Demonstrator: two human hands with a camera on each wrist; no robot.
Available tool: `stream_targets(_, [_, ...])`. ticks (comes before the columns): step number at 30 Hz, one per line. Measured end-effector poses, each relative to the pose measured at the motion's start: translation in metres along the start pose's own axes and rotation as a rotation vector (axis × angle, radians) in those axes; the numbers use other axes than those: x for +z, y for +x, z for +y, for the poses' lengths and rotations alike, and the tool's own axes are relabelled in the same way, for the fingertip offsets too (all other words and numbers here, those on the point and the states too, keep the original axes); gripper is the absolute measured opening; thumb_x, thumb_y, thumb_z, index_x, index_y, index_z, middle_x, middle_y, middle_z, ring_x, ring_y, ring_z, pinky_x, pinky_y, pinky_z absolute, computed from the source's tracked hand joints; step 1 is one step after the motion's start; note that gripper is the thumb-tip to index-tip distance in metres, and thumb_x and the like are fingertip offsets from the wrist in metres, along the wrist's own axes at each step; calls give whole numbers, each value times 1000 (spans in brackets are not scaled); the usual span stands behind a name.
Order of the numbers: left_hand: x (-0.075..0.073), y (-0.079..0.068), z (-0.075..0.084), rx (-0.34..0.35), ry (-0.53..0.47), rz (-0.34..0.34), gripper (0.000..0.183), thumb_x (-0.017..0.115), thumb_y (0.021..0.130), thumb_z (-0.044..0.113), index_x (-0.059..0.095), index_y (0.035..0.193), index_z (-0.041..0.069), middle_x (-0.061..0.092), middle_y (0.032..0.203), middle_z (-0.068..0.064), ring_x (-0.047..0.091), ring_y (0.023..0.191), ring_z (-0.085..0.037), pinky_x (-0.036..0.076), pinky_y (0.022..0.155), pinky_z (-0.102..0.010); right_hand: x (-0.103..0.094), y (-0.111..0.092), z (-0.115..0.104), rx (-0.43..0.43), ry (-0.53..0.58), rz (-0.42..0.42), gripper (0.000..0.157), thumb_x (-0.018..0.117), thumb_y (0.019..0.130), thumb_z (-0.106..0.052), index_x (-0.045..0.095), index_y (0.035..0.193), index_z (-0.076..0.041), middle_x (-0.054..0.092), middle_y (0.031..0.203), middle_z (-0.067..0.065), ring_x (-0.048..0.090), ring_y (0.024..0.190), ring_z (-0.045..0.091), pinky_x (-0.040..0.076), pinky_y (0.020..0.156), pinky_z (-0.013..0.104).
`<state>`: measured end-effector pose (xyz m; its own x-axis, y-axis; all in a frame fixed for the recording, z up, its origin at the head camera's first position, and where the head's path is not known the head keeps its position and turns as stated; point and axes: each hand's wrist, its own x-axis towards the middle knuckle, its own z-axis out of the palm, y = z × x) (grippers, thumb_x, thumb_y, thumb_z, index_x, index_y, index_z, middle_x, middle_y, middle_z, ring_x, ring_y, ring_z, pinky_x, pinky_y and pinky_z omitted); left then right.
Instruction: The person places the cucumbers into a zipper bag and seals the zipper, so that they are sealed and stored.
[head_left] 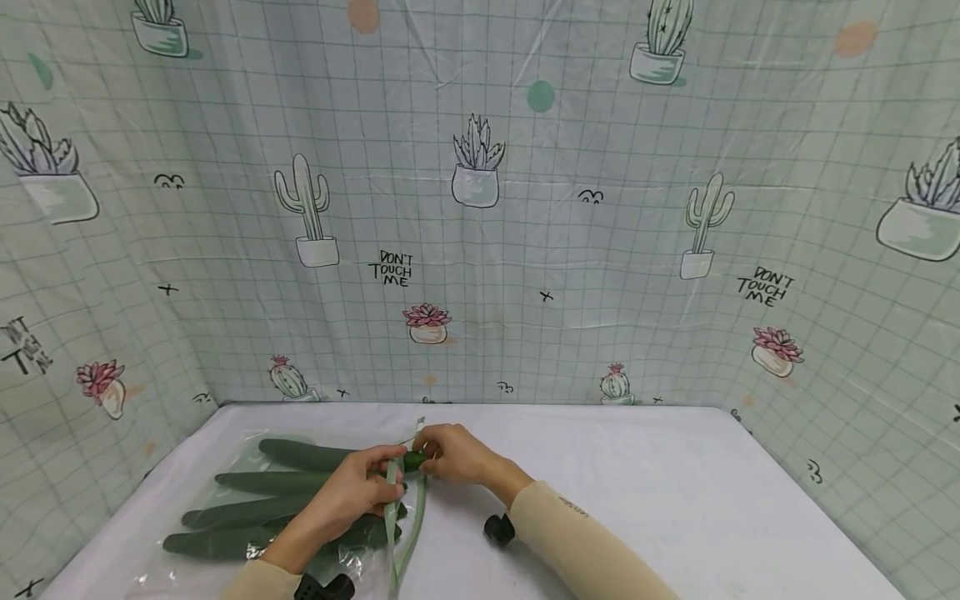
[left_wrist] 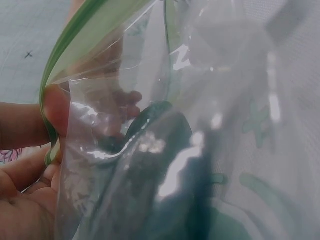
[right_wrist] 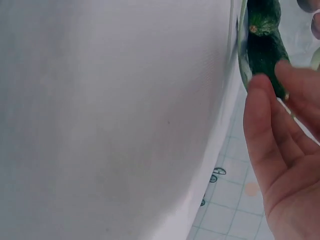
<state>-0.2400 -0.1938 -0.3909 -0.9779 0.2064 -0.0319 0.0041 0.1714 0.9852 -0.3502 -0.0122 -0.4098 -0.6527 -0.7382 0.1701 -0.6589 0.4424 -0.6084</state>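
A clear zip bag (head_left: 251,446) with a pale green zip edge (head_left: 417,529) lies on the left of the table, its mouth toward the right. Several dark green cucumbers (head_left: 258,510) lie side by side inside it. My left hand (head_left: 356,487) pinches the green zip edge between thumb and fingers; in the left wrist view the clear plastic (left_wrist: 90,115) covers a blurred cucumber. At the bag's mouth, my right hand (head_left: 459,454) pinches the end of the farthest cucumber (right_wrist: 265,55) with thumb and fingertips. Part of that cucumber is hidden behind my left hand.
A white cloth covers the table (head_left: 637,500), stretching to the right of the bag. Behind and at both sides hangs a checked curtain (head_left: 525,250) with cactus prints. Black wrist devices (head_left: 498,529) sit on both forearms, close to the tabletop.
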Motion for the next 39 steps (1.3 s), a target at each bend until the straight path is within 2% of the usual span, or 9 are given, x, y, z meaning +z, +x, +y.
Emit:
stream_targets(4, [0, 0, 0, -3, 2, 2, 62, 62, 86, -7, 37, 143, -6, 39, 100, -13, 55, 69, -16, 45, 58, -34, 1, -1, -1, 31, 80, -26, 29, 72, 82, -4, 67, 111, -10, 66, 88, -4, 60, 71, 4, 52, 57, 22])
stream_targets(8, [0, 0, 1, -11, 9, 12, 62, 63, 86, -8, 37, 143, -6, 39, 100, -13, 55, 69, -17, 45, 58, -35, 0, -2, -4, 31, 108, -48, 35, 74, 80, -5, 67, 114, -9, 65, 90, -3, 60, 74, 5, 52, 58, 23])
stream_targets(17, [-2, -1, 3, -29, 7, 32, 63, 64, 84, -8, 40, 142, -4, 34, 96, -10, 51, 66, -16, 44, 57, -34, 2, -2, -7, 43, 80, -117, 54, 79, 76, -10, 62, 128, -13, 63, 101, -5, 61, 71, 4, 51, 61, 21])
stream_targets(20, [-2, -1, 3, -31, 6, 37, 62, 64, 84, -7, 41, 142, -4, 35, 96, -10, 51, 66, -16, 45, 56, -34, 3, -3, -4, 51, 90, -121, 56, 79, 77, -11, 60, 129, -14, 62, 103, -5, 61, 73, 4, 51, 63, 21])
stream_targets(28, [0, 1, 3, -31, 23, 37, 63, 63, 86, -7, 37, 143, -6, 35, 97, -11, 56, 69, -17, 46, 57, -35, 0, -9, -1, 60, 115, -118, 39, 77, 80, -12, 62, 116, -10, 64, 91, -5, 61, 77, 4, 52, 63, 22])
stream_targets(34, [0, 2, 1, -51, 31, 60, 64, 64, 85, -7, 38, 143, -5, 36, 100, -12, 57, 70, -18, 47, 57, -36, -1, -9, -4, 75, 108, -142, 47, 80, 76, -14, 60, 118, -12, 64, 95, -7, 60, 77, 4, 51, 67, 22])
stream_targets(39, [0, 2, 0, -34, 32, 63, 63, 63, 85, -7, 38, 143, -5, 38, 100, -13, 56, 68, -18, 47, 57, -36, 1, -9, -3, 105, 107, -178, 63, 83, 72, -16, 56, 129, -18, 62, 109, -9, 61, 76, 4, 49, 69, 23])
